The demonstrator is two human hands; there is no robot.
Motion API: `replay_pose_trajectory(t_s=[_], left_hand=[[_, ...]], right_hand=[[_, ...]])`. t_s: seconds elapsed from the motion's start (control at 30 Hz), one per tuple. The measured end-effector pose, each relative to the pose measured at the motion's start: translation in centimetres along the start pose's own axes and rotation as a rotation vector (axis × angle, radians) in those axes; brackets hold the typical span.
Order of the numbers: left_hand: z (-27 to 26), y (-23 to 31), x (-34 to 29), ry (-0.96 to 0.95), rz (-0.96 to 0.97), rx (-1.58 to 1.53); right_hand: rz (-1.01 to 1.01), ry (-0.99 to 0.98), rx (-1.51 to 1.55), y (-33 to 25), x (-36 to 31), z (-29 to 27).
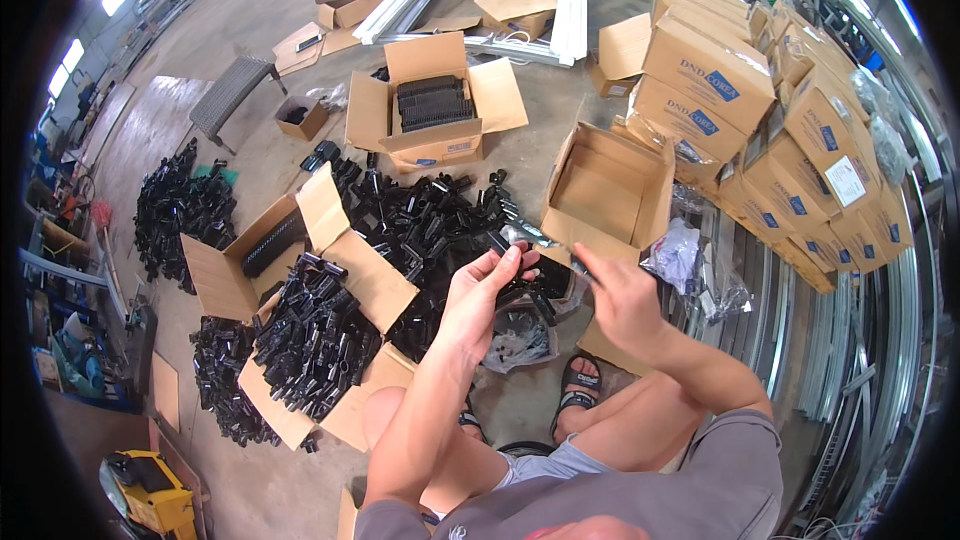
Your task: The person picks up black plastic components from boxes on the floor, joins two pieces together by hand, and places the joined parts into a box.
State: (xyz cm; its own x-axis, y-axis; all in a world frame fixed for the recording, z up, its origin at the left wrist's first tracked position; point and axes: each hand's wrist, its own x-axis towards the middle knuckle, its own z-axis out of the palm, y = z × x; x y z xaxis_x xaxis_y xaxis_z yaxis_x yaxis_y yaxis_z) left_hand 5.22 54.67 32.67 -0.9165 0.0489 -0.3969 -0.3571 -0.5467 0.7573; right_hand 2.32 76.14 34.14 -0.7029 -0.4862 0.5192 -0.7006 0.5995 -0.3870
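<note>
My left hand (478, 292) is closed with thumb and fingers on a small black part (522, 248), held up in front of me. To its right, my right hand (625, 300) is closed too. A slim dark piece shows at its fingertips, too small to name. The two hands are apart. Beneath and beyond them spreads a large heap of loose black parts (430, 215). An open, empty cardboard box (612, 185) stands just past my right hand. A clear plastic bag (520, 338) lies below my hands, near my sandals.
An open box of neatly stacked black parts (432, 105) stands ahead. Left of me, another open box (225, 275) sits beside more black heaps (310, 335). Stacked closed cartons (710, 80) and long metal profiles (840, 340) lie right. A yellow case (150, 495) is lower left.
</note>
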Motion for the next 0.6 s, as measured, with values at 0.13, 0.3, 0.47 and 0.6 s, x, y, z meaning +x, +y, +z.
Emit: replay_pose_trajectory(t_s=[0.13,0.3,0.47,0.6], left_hand=[[-0.4,-0.8,-0.6,-0.069,0.024,-0.088],[-0.5,-0.2,-1.3,-0.162,0.040,-0.217],[-0.6,0.0,-2.1,-0.161,0.078,-0.190],[-0.8,-0.4,-2.7,-0.177,0.070,-0.122]], right_hand=[[-0.038,0.009,0.031,-2.6,-1.0,0.1],[-0.073,0.070,0.013,-3.4,-2.3,1.8],[-0.153,0.124,0.058,-3.5,-2.9,2.6],[-0.175,0.150,0.062,-3.6,-2.7,3.0]])
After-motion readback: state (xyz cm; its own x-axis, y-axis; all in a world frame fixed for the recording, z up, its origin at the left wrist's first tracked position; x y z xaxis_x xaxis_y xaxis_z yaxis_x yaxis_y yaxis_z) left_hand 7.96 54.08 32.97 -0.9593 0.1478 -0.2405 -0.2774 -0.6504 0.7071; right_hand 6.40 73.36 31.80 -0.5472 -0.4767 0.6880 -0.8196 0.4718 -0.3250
